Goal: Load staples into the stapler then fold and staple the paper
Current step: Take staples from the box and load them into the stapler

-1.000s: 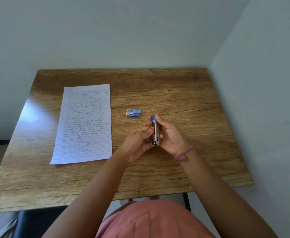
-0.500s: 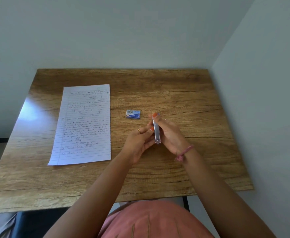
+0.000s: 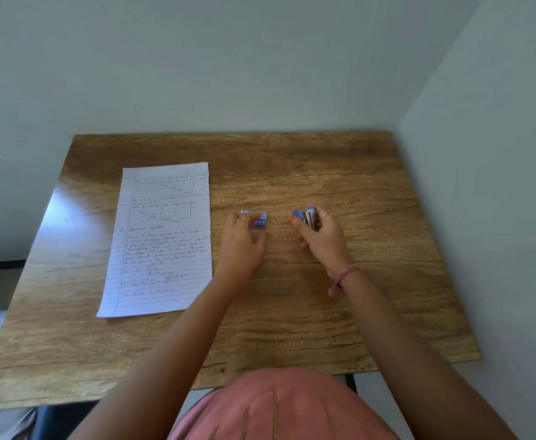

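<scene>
A small blue and metal stapler [image 3: 308, 217] is held in my right hand [image 3: 322, 239] above the middle of the wooden table [image 3: 292, 328]; its blue top looks swung open, with metal parts showing. My left hand [image 3: 243, 246] rests at the small blue staple box [image 3: 255, 219], fingers on its left side; whether it grips the box I cannot tell. A lined sheet of paper [image 3: 162, 239] with handwriting lies flat on the left part of the table, apart from both hands.
White walls close in behind the table and along its right side. The table's front edge runs just above my pink-clothed lap [image 3: 279, 404]. A pink band sits on my right wrist.
My left hand has let go of the stapler and moved left to the staple box. My right hand keeps the stapler, which now looks opened.
</scene>
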Tool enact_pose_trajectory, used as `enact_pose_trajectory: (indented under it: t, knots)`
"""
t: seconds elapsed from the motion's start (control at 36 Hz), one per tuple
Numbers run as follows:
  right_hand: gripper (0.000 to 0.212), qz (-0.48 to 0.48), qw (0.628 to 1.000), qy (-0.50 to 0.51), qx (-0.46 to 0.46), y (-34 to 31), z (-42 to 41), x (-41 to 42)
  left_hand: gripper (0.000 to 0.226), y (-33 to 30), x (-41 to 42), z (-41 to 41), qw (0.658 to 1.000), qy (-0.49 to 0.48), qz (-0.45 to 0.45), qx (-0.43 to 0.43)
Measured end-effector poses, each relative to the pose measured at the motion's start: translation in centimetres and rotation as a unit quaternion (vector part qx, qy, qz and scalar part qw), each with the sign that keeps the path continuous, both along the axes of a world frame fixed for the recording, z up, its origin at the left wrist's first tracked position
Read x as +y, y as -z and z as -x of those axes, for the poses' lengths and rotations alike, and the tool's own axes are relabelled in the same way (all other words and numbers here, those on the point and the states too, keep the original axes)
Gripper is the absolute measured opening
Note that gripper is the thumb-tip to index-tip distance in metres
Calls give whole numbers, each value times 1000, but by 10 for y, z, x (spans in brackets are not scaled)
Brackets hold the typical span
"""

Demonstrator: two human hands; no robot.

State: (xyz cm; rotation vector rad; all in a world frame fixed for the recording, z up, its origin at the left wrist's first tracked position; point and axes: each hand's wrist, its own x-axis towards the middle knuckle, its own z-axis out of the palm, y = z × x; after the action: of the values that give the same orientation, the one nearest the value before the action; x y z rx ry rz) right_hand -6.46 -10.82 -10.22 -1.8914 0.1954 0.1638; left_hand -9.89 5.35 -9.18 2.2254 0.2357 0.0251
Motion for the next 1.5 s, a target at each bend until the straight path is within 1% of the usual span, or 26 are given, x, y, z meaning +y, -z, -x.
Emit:
enact_pose_trajectory:
  t: [0.03,0.06,0.08,0.11,0.14,0.22,0.28,0.39,0.47,0.61,0.78,0.92,0.97,1.06,1.11,1.14,1.28,1.36,1.44,1.5]
  knots:
    - [36,43,999,-6,-10,1,-3,0,44,0,4,-3,1000,6,-29,-8]
    - [40,86,996,-11,-19,3,-5,0,50,1,8,-7,999,13,-48,-12]
    - [51,118,992,-16,-31,4,-6,1,55,1,11,-10,998,23,-58,-10]
    - [62,133,990,-20,-40,5,-7,1,58,1,14,-13,997,31,-65,-2]
    - [69,138,989,-21,-47,6,-8,2,60,2,17,-16,997,40,-71,9]
    - [73,139,989,-16,-55,10,-8,2,59,8,22,-25,992,59,-104,28]
    - [73,133,989,-10,-59,13,-9,2,53,10,24,-31,991,59,-119,22]
    - [70,131,988,25,-71,18,-12,2,46,14,23,-39,994,34,-107,14]
    - [67,131,987,61,-74,20,-15,5,47,16,20,-45,996,6,-94,11]
    - [55,182,969,117,-118,21,-20,16,55,17,14,-53,996,-26,-87,11]
    - [56,205,963,108,-136,24,-21,19,64,17,7,-57,990,-40,-137,8]
    - [58,212,965,99,-122,26,-22,19,72,16,6,-56,990,-47,-131,11]
    - [58,216,963,99,-127,27,-21,19,75,15,7,-55,992,-49,-110,23]
    - [57,209,965,100,-124,26,-20,20,68,13,13,-50,998,-51,-41,25]
    - [57,203,966,98,-124,27,-19,21,59,10,20,-43,998,-67,7,1]
    - [58,207,965,99,-127,27,-19,22,56,8,25,-40,997,-76,16,-12]
    - [59,218,962,108,-121,24,-19,27,43,0,53,-30,990,-127,23,-50]
    - [58,219,963,103,-118,24,-20,29,47,-3,68,-26,987,-148,3,-57]
    - [52,219,964,95,-114,23,-20,31,50,-3,81,-23,985,-163,-16,-60]
    - [53,211,966,98,-110,22,-20,34,51,-3,88,-20,983,-172,-30,-57]
